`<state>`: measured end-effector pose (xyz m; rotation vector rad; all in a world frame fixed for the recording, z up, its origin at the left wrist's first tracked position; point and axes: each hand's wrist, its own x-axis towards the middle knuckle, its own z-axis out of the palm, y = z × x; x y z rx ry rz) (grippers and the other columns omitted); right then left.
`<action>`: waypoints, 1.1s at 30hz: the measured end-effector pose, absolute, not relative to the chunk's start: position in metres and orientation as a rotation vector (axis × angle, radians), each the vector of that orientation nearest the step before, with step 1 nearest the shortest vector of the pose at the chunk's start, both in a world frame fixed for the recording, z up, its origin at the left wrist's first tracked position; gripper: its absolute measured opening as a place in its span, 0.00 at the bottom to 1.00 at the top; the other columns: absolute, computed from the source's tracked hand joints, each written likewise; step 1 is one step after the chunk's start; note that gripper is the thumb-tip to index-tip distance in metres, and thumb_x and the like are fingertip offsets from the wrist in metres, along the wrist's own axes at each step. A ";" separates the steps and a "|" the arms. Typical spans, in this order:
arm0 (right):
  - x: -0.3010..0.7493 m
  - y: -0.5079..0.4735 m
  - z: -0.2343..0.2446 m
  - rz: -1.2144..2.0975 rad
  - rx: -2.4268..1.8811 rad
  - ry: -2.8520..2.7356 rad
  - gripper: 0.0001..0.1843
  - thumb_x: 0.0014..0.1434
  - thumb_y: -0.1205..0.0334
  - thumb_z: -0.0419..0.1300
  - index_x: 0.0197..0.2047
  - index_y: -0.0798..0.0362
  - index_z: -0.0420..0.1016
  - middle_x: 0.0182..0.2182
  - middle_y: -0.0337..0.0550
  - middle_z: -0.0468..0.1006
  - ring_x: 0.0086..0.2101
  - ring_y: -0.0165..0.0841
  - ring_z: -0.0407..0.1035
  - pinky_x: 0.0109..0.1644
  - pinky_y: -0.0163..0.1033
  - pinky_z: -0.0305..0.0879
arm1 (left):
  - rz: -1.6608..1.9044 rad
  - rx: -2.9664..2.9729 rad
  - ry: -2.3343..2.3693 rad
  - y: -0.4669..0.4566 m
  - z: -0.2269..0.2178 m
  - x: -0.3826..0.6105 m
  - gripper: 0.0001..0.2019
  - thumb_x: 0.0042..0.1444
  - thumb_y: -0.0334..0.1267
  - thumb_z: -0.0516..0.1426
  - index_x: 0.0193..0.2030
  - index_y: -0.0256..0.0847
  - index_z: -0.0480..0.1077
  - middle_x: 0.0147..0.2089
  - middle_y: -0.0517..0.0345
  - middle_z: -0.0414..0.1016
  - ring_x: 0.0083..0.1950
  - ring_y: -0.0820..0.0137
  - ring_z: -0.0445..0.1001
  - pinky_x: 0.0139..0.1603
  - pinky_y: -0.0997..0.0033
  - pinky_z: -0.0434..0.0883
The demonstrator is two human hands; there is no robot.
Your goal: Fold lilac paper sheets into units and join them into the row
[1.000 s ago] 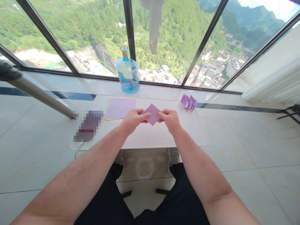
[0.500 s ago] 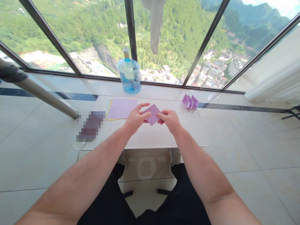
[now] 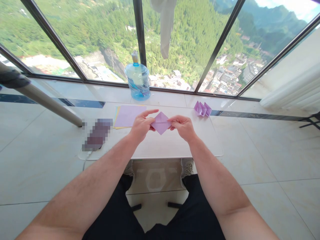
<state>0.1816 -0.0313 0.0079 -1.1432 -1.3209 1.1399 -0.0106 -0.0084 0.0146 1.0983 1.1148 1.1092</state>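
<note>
A folded purple paper (image 3: 161, 123), diamond-shaped with creases across its face, is held up over the white table between both hands. My left hand (image 3: 142, 126) pinches its left corner between thumb and fingers, the index finger stretched out above. The right corner is pinched by my right hand (image 3: 183, 126). Behind my left hand lies a stack of coloured paper sheets (image 3: 128, 116), purple on top with yellow and blue edges showing. Several folded purple paper pieces (image 3: 202, 109) stand in a row at the table's back right.
The low white table (image 3: 165, 148) spans the space before my knees. At its left lies a blurred-out dark object (image 3: 97, 135) with a white cable. A blue water jug (image 3: 137, 81) stands by the window behind; a slanting pole (image 3: 50, 96) is at left.
Both thumbs have shifted outward from the paper's middle to its side corners, so more of its face shows. The hands have moved slightly apart.
</note>
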 end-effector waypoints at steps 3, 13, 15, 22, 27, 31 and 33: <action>0.181 -0.030 0.008 1.179 -1.105 -1.336 0.13 0.46 0.64 0.61 0.36 0.53 0.83 0.27 0.39 0.82 0.30 0.33 0.76 0.37 0.39 0.74 | 1.122 1.093 1.129 -0.008 0.014 -0.011 0.19 0.43 0.34 0.60 0.45 0.37 0.79 0.22 0.61 0.72 0.21 0.74 0.68 0.20 0.75 0.67; 0.177 -0.026 0.003 0.978 -1.249 -1.206 0.09 0.50 0.55 0.68 0.31 0.52 0.81 0.24 0.36 0.76 0.25 0.28 0.69 0.31 0.36 0.69 | 0.999 1.208 0.957 -0.008 0.013 -0.015 0.21 0.51 0.54 0.64 0.43 0.39 0.80 0.41 0.51 0.80 0.39 0.68 0.75 0.31 0.74 0.69; 0.176 -0.026 0.003 0.947 -1.249 -1.205 0.09 0.50 0.55 0.68 0.29 0.52 0.79 0.24 0.36 0.75 0.25 0.27 0.67 0.29 0.34 0.67 | 1.058 1.240 0.940 -0.007 0.010 -0.014 0.21 0.48 0.55 0.66 0.39 0.39 0.80 0.40 0.52 0.80 0.40 0.68 0.75 0.35 0.72 0.70; 0.175 -0.033 0.012 1.106 -1.285 -1.335 0.12 0.53 0.52 0.66 0.31 0.54 0.75 0.19 0.37 0.76 0.19 0.26 0.65 0.22 0.32 0.61 | 1.119 1.248 1.092 -0.007 0.008 -0.009 0.14 0.41 0.44 0.70 0.28 0.36 0.76 0.24 0.61 0.73 0.26 0.74 0.68 0.28 0.73 0.66; 0.175 -0.035 0.014 1.089 -1.329 -1.432 0.12 0.54 0.55 0.65 0.26 0.54 0.73 0.18 0.38 0.77 0.17 0.25 0.63 0.21 0.30 0.57 | 1.053 1.262 1.092 -0.011 0.014 -0.008 0.12 0.41 0.41 0.69 0.27 0.36 0.75 0.24 0.58 0.76 0.25 0.73 0.70 0.26 0.73 0.67; 0.179 -0.034 0.012 1.143 -1.268 -1.421 0.14 0.56 0.52 0.64 0.30 0.55 0.76 0.20 0.40 0.79 0.19 0.27 0.67 0.22 0.32 0.61 | 1.029 1.216 1.038 -0.010 0.017 -0.012 0.14 0.40 0.42 0.70 0.30 0.35 0.76 0.26 0.55 0.78 0.28 0.69 0.75 0.27 0.72 0.70; 0.183 -0.034 0.013 1.198 -1.213 -1.458 0.16 0.56 0.49 0.65 0.33 0.56 0.79 0.23 0.42 0.80 0.23 0.30 0.72 0.25 0.32 0.65 | 1.019 1.214 1.024 -0.010 0.017 -0.015 0.16 0.40 0.43 0.70 0.32 0.35 0.77 0.28 0.54 0.79 0.29 0.67 0.77 0.28 0.71 0.71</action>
